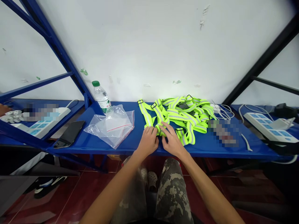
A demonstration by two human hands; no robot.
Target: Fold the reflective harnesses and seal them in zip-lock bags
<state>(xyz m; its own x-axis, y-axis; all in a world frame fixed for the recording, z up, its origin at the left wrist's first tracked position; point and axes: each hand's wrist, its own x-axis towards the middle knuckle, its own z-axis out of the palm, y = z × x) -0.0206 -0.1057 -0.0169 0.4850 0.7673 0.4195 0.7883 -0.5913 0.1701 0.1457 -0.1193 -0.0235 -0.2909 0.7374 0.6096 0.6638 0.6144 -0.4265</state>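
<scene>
A tangled neon-yellow reflective vest (pixel 184 118) with grey reflective stripes and black buckles lies in a heap on the blue metal shelf (pixel 123 147). My left hand (pixel 147 141) and my right hand (pixel 172 140) are side by side at the heap's near edge. Both hands grip its straps with curled fingers. A dark object (pixel 183 106) lies partly hidden among the bands.
A clear zip bag (pixel 112 127) and a water bottle (pixel 101 96) stand left of the heap. Left of them lies a black phone (pixel 69 133). White power strips (pixel 268 130) and cables sit right, beyond a pixelated patch (pixel 224 133). Blue shelf uprights (pixel 67 67) rise left. Another person's hand (pixel 3 109) shows far left.
</scene>
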